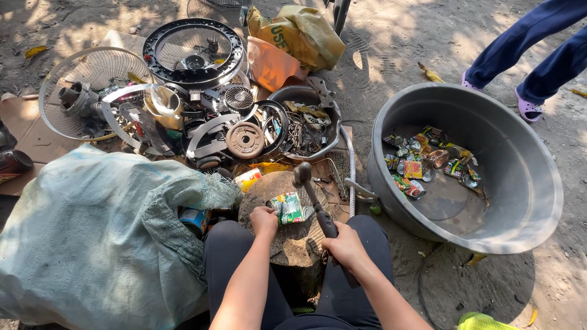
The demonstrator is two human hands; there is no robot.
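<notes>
We see our left hand (pixel 263 220) nearest us, its grip closed on the near edge of a flattened green and white drink can (pixel 287 208), pinning it down. The can lies on top of a round, worn wooden stump (pixel 287 235) that stands between our knees, and we place everything else from that stump. Our right hand (pixel 346 245), at the stump's right edge, has its grip wrapped tight around the dark handle of a metal hammer (pixel 313 204); the hammer's head sits just beyond the can, at the stump's far edge.

Left of the stump slumps a large pale green woven sack (pixel 92 238), its mouth open toward the stump, with a blue can (pixel 194 219) showing there. Right of the stump stands a wide grey plastic basin (pixel 538 177) holding a scatter of crushed colourful cans (pixel 428 162).

Beyond the stump, on flattened brown cardboard (pixel 24 131), lies a heap of scrap: a black round fan guard (pixel 194 54), a pale wire fan cage (pixel 67 79) and a dark metal bowl of tangled wire bits (pixel 306 125). Farther still we see an orange and yellow crumpled bag (pixel 293 40). Beyond the basin, another person's legs in blue trousers (pixel 538 46) stand on the dirt in purple sandals.
</notes>
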